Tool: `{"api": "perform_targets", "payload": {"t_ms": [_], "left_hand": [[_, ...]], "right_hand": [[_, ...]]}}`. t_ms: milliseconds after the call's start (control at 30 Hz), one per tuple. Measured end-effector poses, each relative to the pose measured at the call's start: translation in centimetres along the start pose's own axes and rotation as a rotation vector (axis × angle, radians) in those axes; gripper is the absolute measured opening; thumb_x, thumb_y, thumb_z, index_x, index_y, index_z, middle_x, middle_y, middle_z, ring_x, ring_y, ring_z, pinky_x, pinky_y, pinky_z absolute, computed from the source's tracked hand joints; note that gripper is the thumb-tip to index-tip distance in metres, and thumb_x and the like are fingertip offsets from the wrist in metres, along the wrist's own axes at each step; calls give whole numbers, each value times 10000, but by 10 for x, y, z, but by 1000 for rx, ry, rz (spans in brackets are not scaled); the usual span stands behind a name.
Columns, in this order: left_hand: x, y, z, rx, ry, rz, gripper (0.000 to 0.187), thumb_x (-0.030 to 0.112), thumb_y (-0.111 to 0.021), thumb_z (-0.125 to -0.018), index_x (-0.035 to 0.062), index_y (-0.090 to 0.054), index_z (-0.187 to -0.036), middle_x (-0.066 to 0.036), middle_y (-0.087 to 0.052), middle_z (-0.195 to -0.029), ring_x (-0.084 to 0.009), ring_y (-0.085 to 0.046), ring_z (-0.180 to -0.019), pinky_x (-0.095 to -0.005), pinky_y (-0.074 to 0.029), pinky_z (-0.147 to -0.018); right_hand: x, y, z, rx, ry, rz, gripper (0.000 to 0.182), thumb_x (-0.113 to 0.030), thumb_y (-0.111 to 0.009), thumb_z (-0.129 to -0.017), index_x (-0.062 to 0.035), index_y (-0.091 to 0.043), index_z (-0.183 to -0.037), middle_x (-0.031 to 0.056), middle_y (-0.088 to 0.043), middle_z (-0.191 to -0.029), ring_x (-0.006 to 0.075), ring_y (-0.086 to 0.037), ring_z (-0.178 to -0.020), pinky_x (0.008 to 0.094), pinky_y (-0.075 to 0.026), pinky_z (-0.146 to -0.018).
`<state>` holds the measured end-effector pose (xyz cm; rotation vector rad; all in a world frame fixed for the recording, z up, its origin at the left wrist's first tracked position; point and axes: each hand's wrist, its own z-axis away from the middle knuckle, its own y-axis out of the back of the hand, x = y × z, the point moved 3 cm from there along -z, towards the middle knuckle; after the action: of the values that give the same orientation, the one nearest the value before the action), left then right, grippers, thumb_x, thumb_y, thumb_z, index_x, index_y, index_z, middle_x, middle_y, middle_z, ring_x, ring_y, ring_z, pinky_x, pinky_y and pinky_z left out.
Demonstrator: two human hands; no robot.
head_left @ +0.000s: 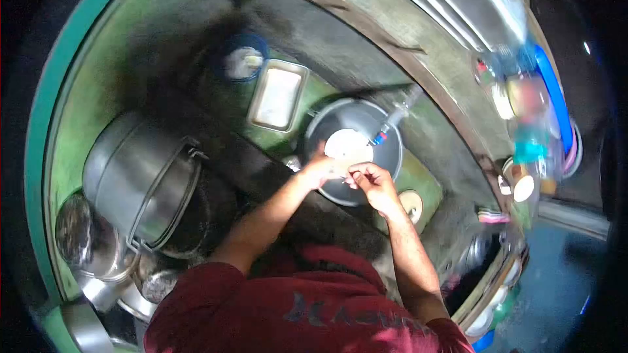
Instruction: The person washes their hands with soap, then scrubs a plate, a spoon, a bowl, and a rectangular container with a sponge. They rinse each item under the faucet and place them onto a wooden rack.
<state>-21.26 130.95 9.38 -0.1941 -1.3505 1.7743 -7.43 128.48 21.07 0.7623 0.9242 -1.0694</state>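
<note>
A round white plate [350, 144] is over a grey basin [314, 132], below a tap with a blue and red valve [381, 138]. My left hand [319, 171] closes on the plate's lower left edge, slightly blurred by motion. Close beside it, my right hand [374, 189] has thumb and forefinger curled together near the plate's lower edge. Whatever sits between those fingertips is too small to make out.
Left of the basin are a metal tray [256, 119] and a blue tub [237, 42]. A large metal pot [134, 173] stands farther left among other pots. A round lid [411, 204] lies right of the basin. Stacked metal pans [468, 3] rest on the upper ledge.
</note>
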Motion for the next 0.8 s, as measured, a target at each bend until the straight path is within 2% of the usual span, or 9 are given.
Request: {"api": "perform_targets", "payload": {"t_ms": [33,67,100,167,233,367,533,700,800], "left_hand": [[-3,3,-1,93,-474,-724,575,29,-646,-801,67,-414,-1325,-164,-572,-1202,-286,-643,-1011,-460,-598,-746],[-1,6,-7,165,-73,-84,544,0,-609,-797,58,-421,-1304,-164,-576,-1199,-304,-632,-1040,-491,-592,-754],[-6,13,-14,269,-46,-75,591,-11,-593,-785,70,-364,-1324,-165,-537,-1247,-345,-607,-1079,-518,-593,-731],[-5,9,-11,406,-84,-253,695,-38,-505,-795,153,-223,-1401,-183,-430,-1334,-406,-569,-1108,-562,-571,-785],[-21,74,-33,119,-110,-328,668,-36,-431,-783,132,-243,-1402,-213,-438,-1306,-410,-531,-1153,-595,-549,-803],[-4,-31,-28,369,-310,-942,729,-110,-434,-689,38,-319,-1393,-183,-400,-1356,-363,-426,-1256,-434,-415,-1034],[-69,-90,-57,59,-584,-1664,729,-129,-465,-687,48,-367,-1387,-215,-422,-1309,-412,-335,-1286,-492,-327,-1054],[-157,-188,-54,-375,-747,-2125,834,-97,-674,-620,260,-471,-1347,-189,-432,-1239,-403,-441,-1158,-467,-458,-928],[-195,-211,-50,-449,-790,-2198,864,-100,-696,-581,273,-492,-1333,-176,-424,-1244,-388,-451,-1145,-445,-474,-907]], "right_hand": [[23,23,27,104,-18,-64,140,-36,-519,-964,33,-608,-1047,68,-652,-903,139,-615,-794,277,-513,-709],[51,48,49,242,-159,-103,140,-41,-530,-956,31,-613,-1043,55,-647,-870,130,-613,-783,267,-512,-707],[79,71,77,382,-303,-153,139,-47,-542,-948,28,-617,-1039,41,-642,-837,121,-610,-772,257,-511,-705],[133,111,132,515,-402,-48,154,-82,-550,-953,26,-618,-1041,30,-636,-801,108,-597,-744,239,-491,-669],[150,126,188,663,-379,270,146,-140,-604,-913,-3,-652,-922,47,-658,-773,126,-605,-730,283,-491,-688],[207,139,293,839,-486,277,133,-154,-637,-870,-24,-659,-885,81,-692,-824,145,-623,-748,307,-494,-724],[258,130,386,1068,-290,-245,109,-4,-525,-840,-23,-602,-765,64,-643,-728,143,-593,-665,299,-479,-626],[304,174,461,1394,-391,-42,121,-64,-565,-864,-22,-644,-782,77,-639,-719,149,-608,-652,311,-494,-625],[284,197,448,1059,-591,366,246,-202,-637,-843,-28,-627,-1017,163,-653,-886,322,-630,-843,397,-492,-743]]}}
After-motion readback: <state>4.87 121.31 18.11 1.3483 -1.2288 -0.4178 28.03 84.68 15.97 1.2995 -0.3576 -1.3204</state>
